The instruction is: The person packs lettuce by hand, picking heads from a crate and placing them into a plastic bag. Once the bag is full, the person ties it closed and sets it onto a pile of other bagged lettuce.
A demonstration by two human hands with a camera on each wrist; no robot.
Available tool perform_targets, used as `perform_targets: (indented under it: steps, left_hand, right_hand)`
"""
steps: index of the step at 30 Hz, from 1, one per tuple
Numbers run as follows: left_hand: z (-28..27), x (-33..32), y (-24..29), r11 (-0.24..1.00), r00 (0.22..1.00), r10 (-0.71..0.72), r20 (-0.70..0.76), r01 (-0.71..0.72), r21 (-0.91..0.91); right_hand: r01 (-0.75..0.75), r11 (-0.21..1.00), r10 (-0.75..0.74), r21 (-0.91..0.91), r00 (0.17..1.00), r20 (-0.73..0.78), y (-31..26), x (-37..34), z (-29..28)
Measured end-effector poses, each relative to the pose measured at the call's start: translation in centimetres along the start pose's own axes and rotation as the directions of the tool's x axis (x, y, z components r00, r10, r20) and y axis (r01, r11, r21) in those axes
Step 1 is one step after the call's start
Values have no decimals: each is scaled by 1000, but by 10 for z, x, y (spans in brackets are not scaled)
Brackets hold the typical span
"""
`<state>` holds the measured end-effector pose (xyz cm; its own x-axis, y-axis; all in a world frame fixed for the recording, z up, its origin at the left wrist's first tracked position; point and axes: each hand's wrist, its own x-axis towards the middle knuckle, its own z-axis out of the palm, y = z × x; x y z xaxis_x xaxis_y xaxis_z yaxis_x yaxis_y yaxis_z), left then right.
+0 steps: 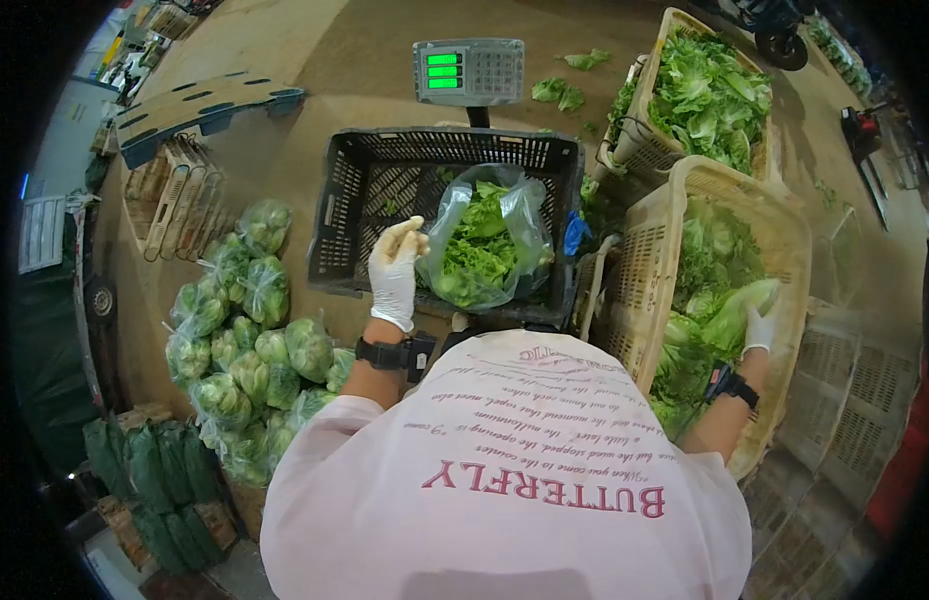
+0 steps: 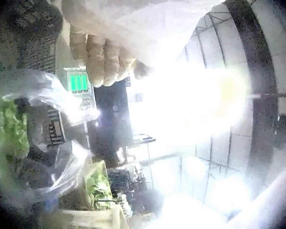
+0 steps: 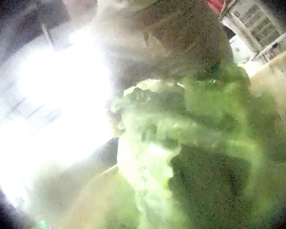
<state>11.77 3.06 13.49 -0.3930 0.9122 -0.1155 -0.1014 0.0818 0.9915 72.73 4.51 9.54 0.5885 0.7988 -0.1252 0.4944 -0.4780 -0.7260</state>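
Observation:
In the head view, my white-gloved right hand (image 1: 762, 326) grips a pale green head of lettuce (image 1: 730, 318) inside the near cream crate (image 1: 675, 215). That lettuce (image 3: 152, 157) fills much of the blurred right wrist view and hides the fingers. My gloved left hand (image 1: 393, 268) is raised beside a clear plastic bag (image 1: 533, 215), its fingers loosely bent and holding nothing. Leafy lettuce (image 1: 480, 255) lies in the open bag, which sits in a black crate (image 1: 350, 165). From the left wrist, the bent fingers (image 2: 104, 62) show apart from the bag.
A scale display (image 1: 469, 72) with lit green digits stands behind the black crate. Another cream crate of lettuce (image 1: 710, 95) is at the back right. Bagged heads of greens (image 1: 250, 370) are piled on the left, near a blue-edged pallet (image 1: 210, 110). Loose leaves (image 1: 558, 93) litter the floor.

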Motion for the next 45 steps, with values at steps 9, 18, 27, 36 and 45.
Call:
perform_targets:
  steps: [9, 18, 27, 36, 45]
  left_hand:
    - [-11, 12, -2, 998, 997, -44, -60, 42, -50]
    - [-20, 14, -37, 649, 963, 223, 152, -263, 714]
    - [-19, 45, -42, 979, 967, -203, 152, 196, 62]
    - [-43, -14, 41, 982, 868, -128, 480, 178, -61]
    - [7, -4, -29, 880, 346, -474, 809, 209, 426]
  right_hand:
    - [-205, 964, 226, -167, 967, 117, 21, -6, 40]
    - [506, 841, -539, 192, 815, 213, -174, -109, 157]
    - [-596, 627, -357, 501, 353, 865, -212, -150, 319]
    - [653, 297, -914, 696, -17, 406, -269, -207, 192]
    - [539, 462, -687, 704, -285, 669, -242, -211, 252]
